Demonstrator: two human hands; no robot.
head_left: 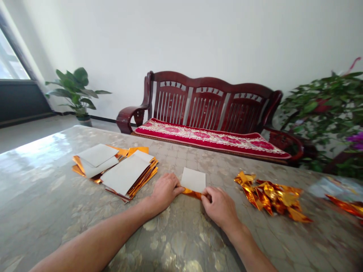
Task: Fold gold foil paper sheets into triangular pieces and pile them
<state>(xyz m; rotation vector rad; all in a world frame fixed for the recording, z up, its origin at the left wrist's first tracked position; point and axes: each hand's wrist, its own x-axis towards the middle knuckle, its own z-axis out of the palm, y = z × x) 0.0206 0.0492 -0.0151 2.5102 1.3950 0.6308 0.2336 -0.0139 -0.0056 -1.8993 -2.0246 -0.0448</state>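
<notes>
A small sheet of gold foil paper (193,179) lies on the table between my hands, white side up. Its near edge is turned over, so a gold strip shows along the front. My left hand (166,189) pinches the left end of that strip. At the right end, my right hand (217,204) has its fingers curled closed on the same edge. Stacked to the left are more sheets of foil paper (126,173), mostly white side up with gold edges showing. On the right lies a pile of folded gold foil pieces (272,196).
A patterned, glossy cover lies over the table (85,230). Past the pile, a clear plastic bag (337,188) sits beside red-orange foil (344,205). Behind the table stands a dark wooden bench (204,102) with a red floral cushion (210,138). Plants (76,90) flank it.
</notes>
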